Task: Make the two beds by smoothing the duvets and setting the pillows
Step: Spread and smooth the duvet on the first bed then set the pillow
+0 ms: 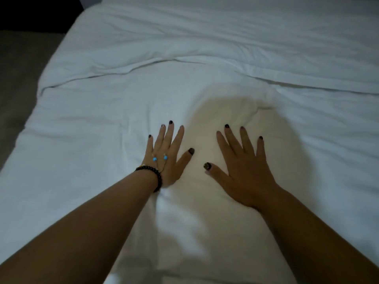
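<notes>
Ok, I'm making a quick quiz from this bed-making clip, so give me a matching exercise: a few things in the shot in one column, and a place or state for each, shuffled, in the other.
Things:
1. left hand
2. right hand
3. long fold in the duvet
4. floor

Place or state:
A. dark strip along the bed's left edge
B. flat on the duvet, bare wrist, fingers spread
C. runs across the bed beyond both hands
D. flat on the duvet, black bead bracelet at the wrist

Pairs: 1-D, 2-B, 3-C, 4-A
</notes>
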### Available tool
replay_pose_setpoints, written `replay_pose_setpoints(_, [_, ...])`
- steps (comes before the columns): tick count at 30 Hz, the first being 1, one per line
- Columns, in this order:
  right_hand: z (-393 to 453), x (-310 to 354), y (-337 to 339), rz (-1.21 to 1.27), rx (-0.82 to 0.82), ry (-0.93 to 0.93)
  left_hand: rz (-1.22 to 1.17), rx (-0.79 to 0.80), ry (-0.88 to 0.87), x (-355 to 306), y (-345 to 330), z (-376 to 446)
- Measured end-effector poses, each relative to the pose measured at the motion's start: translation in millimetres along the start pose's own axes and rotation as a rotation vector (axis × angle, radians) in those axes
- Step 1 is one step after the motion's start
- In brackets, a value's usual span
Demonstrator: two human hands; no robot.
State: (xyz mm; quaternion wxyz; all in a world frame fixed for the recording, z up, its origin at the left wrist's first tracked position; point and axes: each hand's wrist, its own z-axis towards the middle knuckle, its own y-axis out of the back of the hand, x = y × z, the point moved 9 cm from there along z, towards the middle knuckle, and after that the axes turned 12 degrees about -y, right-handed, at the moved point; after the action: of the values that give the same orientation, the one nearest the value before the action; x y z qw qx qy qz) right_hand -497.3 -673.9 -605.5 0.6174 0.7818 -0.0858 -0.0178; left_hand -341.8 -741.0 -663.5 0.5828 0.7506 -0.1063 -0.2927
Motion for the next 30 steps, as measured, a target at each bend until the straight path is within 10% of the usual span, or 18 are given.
replay_pose_setpoints(8, [-44, 88, -40, -0.183, -0.013, 0.278, 0.171, 0.215, -0.025, 65, -72, -204])
replay_pose_setpoints(20, [-103, 129, -76, -0.523, 0.128, 0.579, 0.345, 0.28, -0.019, 115, -38, -276])
replay_pose_setpoints(30, [-136, 144, -75, -0.63, 0.253, 0.432, 0.274, 0.429, 0.289, 159, -21, -305])
